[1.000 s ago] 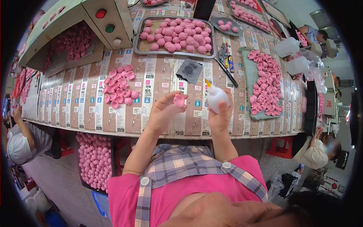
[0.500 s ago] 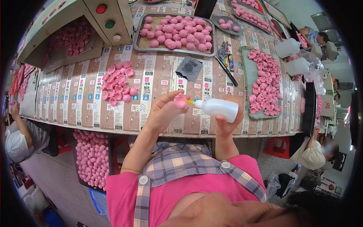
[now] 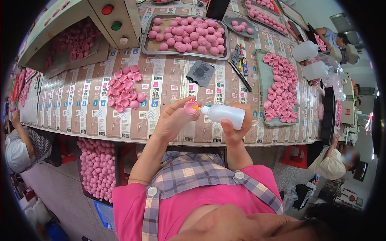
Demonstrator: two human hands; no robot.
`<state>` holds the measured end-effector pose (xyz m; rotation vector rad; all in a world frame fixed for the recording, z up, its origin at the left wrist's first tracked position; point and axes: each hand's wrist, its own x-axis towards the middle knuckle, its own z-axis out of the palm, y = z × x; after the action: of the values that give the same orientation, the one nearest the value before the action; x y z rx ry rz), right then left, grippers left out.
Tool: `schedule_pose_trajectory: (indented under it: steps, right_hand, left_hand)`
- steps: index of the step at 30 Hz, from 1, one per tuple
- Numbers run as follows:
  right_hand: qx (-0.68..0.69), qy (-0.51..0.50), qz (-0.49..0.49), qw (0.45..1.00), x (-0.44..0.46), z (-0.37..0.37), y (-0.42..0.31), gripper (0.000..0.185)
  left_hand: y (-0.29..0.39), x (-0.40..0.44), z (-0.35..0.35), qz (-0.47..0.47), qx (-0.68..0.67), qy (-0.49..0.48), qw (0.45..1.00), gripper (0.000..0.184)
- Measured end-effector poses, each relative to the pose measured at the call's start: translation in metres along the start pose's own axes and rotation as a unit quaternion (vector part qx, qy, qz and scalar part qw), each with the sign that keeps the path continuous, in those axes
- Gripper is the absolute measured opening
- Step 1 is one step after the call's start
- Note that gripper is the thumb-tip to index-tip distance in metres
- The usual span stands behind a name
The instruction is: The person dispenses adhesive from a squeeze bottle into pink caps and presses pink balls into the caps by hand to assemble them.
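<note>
Cup [image 3: 189, 110] sits pinched in the left hand [image 3: 170, 119], hollow showing; the right hand [image 3: 236, 134] grasps a bottle [image 3: 226, 115], yellow nozzle [image 3: 196, 107] at the hollow. Beyond both hands lies a grey sheet [image 3: 200, 73].

Upper left of frame: pale machine [image 3: 128, 20], red button [image 3: 107, 9] above a green button [image 3: 116, 26]; to its right, a metal tray [image 3: 185, 55] of pink balls [image 3: 195, 36], with a grey cloth [image 3: 200, 73] lying below it and a black pen-shaped tool [image 3: 240, 75] aslant right of the cloth. Upper right: two white containers [image 3: 304, 50] near a clear plastic bag [image 3: 334, 72]; lower left, a dark crate [image 3: 117, 164] filled with more balls [image 3: 96, 168]. Red stool [image 3: 294, 156] right of centre, below the table [image 3: 161, 84] edge; one person [image 3: 28, 146] at far left, another [image 3: 331, 162] at far right in a pale top.
</note>
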<state>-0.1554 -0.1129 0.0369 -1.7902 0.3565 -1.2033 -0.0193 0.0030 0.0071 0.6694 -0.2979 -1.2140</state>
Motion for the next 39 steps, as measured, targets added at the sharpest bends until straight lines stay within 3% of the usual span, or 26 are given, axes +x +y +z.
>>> schedule_pose_trajectory:
  steps: [5, 8, 11, 13, 16, 19, 32, 35, 39]
  right_hand:
    - [-0.050, -0.024, -0.013, 0.998, 0.003, -0.002, -0.003, 0.038]
    - [0.063, 0.087, -0.015, 0.994, -0.005, 0.001, 0.007, 0.038]
    - [0.069, 0.104, 0.003, 0.992, 0.005, 0.000, -0.005, 0.039]
    - [0.016, 0.078, 0.016, 0.997, 0.010, -0.002, -0.011, 0.039]
    - [0.005, 0.051, 0.010, 0.999, 0.005, -0.008, -0.001, 0.038]
    - [0.003, 0.042, 0.009, 0.999, 0.000, -0.007, 0.003, 0.037]
    - [-0.072, -0.002, 0.004, 0.997, 0.001, -0.004, 0.003, 0.037]
    - [0.046, 0.062, 0.024, 0.997, -0.004, -0.005, 0.007, 0.036]
    - [0.032, 0.104, 0.039, 0.993, 0.007, -0.007, -0.004, 0.037]
  left_hand:
    - [-0.001, 0.001, -0.001, -0.006, -0.008, 0.004, 1.000, 0.048]
    - [0.000, 0.001, -0.002, 0.001, -0.011, 0.002, 1.000, 0.047]
    - [0.000, 0.001, -0.001, 0.002, -0.026, 0.007, 1.000, 0.040]
    - [0.001, 0.000, 0.000, 0.004, -0.053, 0.004, 0.999, 0.031]
    - [0.002, 0.001, 0.003, 0.001, -0.035, 0.020, 0.999, 0.031]
    - [-0.004, 0.001, -0.006, 0.008, -0.017, 0.000, 1.000, 0.045]
    - [-0.002, 0.000, -0.003, 0.002, -0.031, 0.003, 1.000, 0.041]
    - [0.000, 0.000, -0.001, 0.003, -0.054, 0.015, 0.998, 0.031]
    - [-0.001, 0.001, -0.004, 0.026, -0.021, 0.005, 0.999, 0.040]
